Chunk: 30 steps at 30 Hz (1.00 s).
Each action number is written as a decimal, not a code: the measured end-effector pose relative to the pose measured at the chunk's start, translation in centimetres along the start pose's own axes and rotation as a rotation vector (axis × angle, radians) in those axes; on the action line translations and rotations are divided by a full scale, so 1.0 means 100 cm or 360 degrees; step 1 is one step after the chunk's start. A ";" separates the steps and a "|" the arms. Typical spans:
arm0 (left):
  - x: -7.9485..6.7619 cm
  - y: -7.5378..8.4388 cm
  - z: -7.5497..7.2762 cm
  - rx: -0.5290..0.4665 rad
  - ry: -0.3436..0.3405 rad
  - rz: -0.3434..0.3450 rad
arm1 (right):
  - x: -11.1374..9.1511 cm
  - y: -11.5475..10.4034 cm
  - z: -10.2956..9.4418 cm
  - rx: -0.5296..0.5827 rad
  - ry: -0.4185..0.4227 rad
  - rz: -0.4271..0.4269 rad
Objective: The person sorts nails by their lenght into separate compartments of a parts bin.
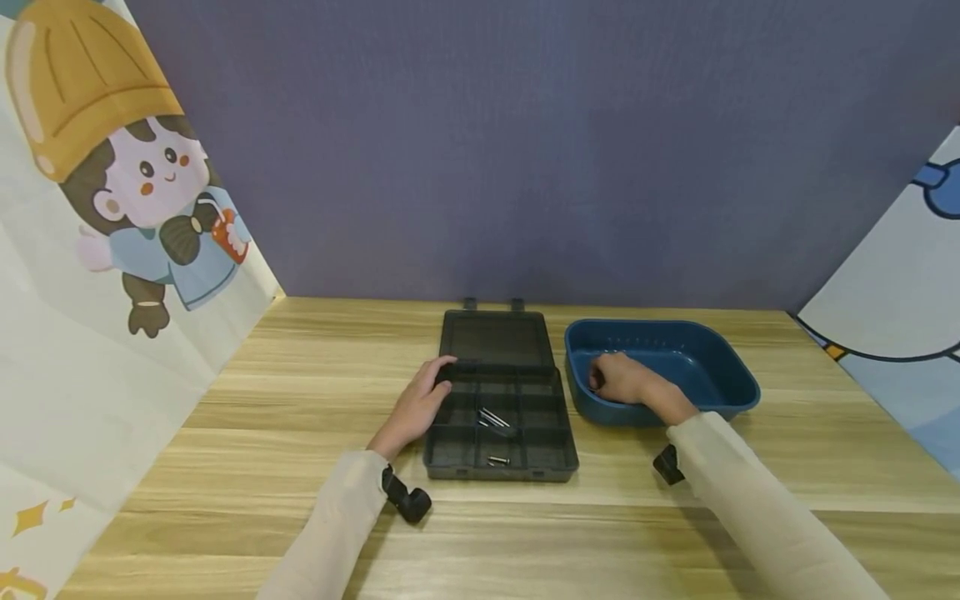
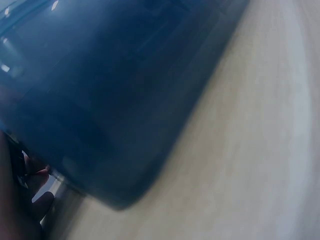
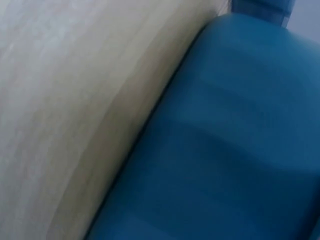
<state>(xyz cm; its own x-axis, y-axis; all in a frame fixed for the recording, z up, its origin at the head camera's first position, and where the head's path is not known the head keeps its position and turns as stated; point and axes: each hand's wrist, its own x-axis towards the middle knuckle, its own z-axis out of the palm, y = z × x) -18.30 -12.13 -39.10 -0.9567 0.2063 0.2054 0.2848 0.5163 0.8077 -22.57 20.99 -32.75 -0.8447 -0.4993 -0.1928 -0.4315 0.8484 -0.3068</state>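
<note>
A dark translucent compartment box (image 1: 525, 475) lies with its lid (image 1: 495, 337) folded back. My left hand (image 1: 416, 404) rests on its left edge, fingers extended toward the hinge side and thumb over the rim. Several long, thin metal pieces (image 1: 495, 419) lie in a middle compartment, and a short metal piece (image 1: 498, 460) sits in the one in front. My right hand (image 1: 622, 379) reaches into the blue basin (image 1: 697, 375) at its near left, fingers curled downward. Its fingertips are partly hidden, so I cannot tell whether they pinch anything.
The box and basin stand side by side on a wood-grain table (image 1: 247, 467). Behind them rises a grey-blue panel (image 1: 525, 167). Printed cloths hang at left and right. Both wrist views are blurred, with the basin wall (image 3: 225, 125) large in the right one.
</note>
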 end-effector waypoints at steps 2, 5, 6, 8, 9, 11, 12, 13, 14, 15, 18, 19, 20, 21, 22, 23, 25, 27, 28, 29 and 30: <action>0.000 0.000 0.000 -0.0002 0.0000 0.0003 | -0.002 -0.001 -0.003 0.0005 -0.0010 0.0004; 0.000 -0.001 0.000 0.0000 -0.0002 0.0007 | -0.004 -0.002 -0.008 0.0025 -0.0014 0.0018; 0.001 -0.001 0.000 0.0002 0.0000 0.0010 | -0.005 -0.003 -0.010 0.0036 -0.0011 0.0018; 0.001 -0.002 0.000 0.0010 0.0004 0.0017 | -0.007 -0.005 -0.014 0.0049 0.0004 0.0018; 0.001 -0.002 0.001 0.0013 0.0007 0.0020 | -0.008 -0.006 -0.016 0.0061 0.0014 0.0018; 0.001 -0.002 0.000 0.0013 0.0013 0.0020 | -0.011 -0.008 -0.020 0.0080 0.0027 0.0011; 0.001 -0.002 0.000 0.0011 0.0015 0.0018 | -0.012 -0.009 -0.022 0.0086 0.0036 0.0005; 0.001 -0.001 0.000 0.0008 0.0014 0.0016 | -0.014 -0.011 -0.024 0.0090 0.0045 0.0001; 0.001 -0.001 0.000 0.0006 0.0014 0.0012 | -0.016 -0.012 -0.025 0.0086 0.0054 -0.0003; 0.001 0.000 0.000 0.0004 0.0011 0.0008 | -0.017 -0.013 -0.027 0.0080 0.0062 -0.0009; 0.001 0.000 0.001 0.0004 -0.0003 0.0005 | -0.024 -0.017 -0.030 0.0036 0.0078 -0.0010; 0.001 0.000 0.001 0.0004 -0.0006 0.0004 | -0.026 -0.018 -0.031 0.0020 0.0079 -0.0008; 0.001 0.000 0.001 0.0002 -0.0008 0.0003 | -0.028 -0.020 -0.032 0.0004 0.0081 -0.0007; 0.001 0.000 0.001 0.0000 -0.0010 0.0003 | -0.030 -0.021 -0.033 -0.0006 0.0081 -0.0005; 0.001 0.000 0.001 -0.0003 -0.0012 0.0000 | -0.032 -0.023 -0.034 -0.0012 0.0084 -0.0006; 0.000 0.000 0.001 -0.0007 -0.0010 -0.0005 | -0.034 -0.025 -0.035 -0.0012 0.0092 -0.0010; 0.000 -0.001 0.001 -0.0008 -0.0002 -0.0005 | -0.038 -0.028 -0.036 -0.0007 0.0116 -0.0032; 0.000 -0.001 0.000 -0.0005 0.0005 -0.0004 | -0.043 -0.032 -0.037 0.0006 0.0143 -0.0055; 0.000 0.000 0.000 -0.0003 0.0007 -0.0004 | -0.045 -0.034 -0.037 0.0015 0.0159 -0.0073; 0.000 0.000 0.000 0.0003 0.0009 -0.0004 | -0.048 -0.037 -0.037 0.0028 0.0174 -0.0089; 0.001 -0.001 0.000 0.0007 0.0011 -0.0002 | -0.050 -0.039 -0.036 0.0037 0.0190 -0.0107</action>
<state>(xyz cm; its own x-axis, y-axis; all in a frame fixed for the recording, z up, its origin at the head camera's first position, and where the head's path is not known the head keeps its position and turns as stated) -18.38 -12.17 -39.11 -0.9575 0.1998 0.2080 0.2836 0.5203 0.8055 -17.81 20.78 -27.19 -0.8462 -0.5295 -0.0593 -0.4823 0.8086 -0.3369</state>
